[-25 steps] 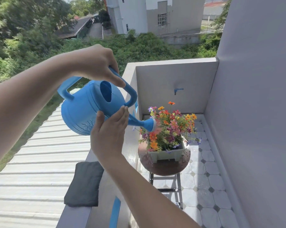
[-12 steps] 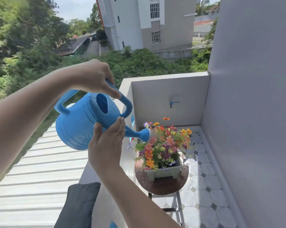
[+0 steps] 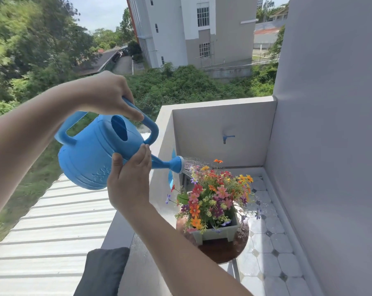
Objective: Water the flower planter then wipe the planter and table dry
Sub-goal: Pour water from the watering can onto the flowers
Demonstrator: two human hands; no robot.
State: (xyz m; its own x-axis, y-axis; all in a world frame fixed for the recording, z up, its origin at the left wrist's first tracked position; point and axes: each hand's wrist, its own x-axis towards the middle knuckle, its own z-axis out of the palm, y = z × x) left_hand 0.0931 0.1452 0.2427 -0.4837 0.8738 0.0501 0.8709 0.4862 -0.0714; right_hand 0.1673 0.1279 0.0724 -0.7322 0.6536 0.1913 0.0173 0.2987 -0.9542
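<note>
A blue watering can [image 3: 91, 154] is tilted with its spout to the right, and fine water sprays from its rose [image 3: 177, 164] over the flowers. My left hand [image 3: 108, 95] grips the can's top handle. My right hand [image 3: 129, 182] presses flat against the can's side, fingers up near the spout base. A pale green planter [image 3: 220, 230] full of mixed orange, pink, red and yellow flowers [image 3: 215, 195] stands on a small round brown table [image 3: 221, 251] that looks wet. A dark grey cloth [image 3: 101, 272] lies on the balcony ledge at the bottom.
The white balcony wall [image 3: 221, 124] carries a blue tap [image 3: 227, 137] behind the planter. A tall grey wall [image 3: 330, 146] closes the right side. The tiled floor [image 3: 270, 242] shows wet patches. Beyond the ledge lies a corrugated roof [image 3: 52, 227].
The camera view has lifted, so everything sits lower in frame. The can stays tilted over the flowers; the spray from the rose is now plainly visible.
</note>
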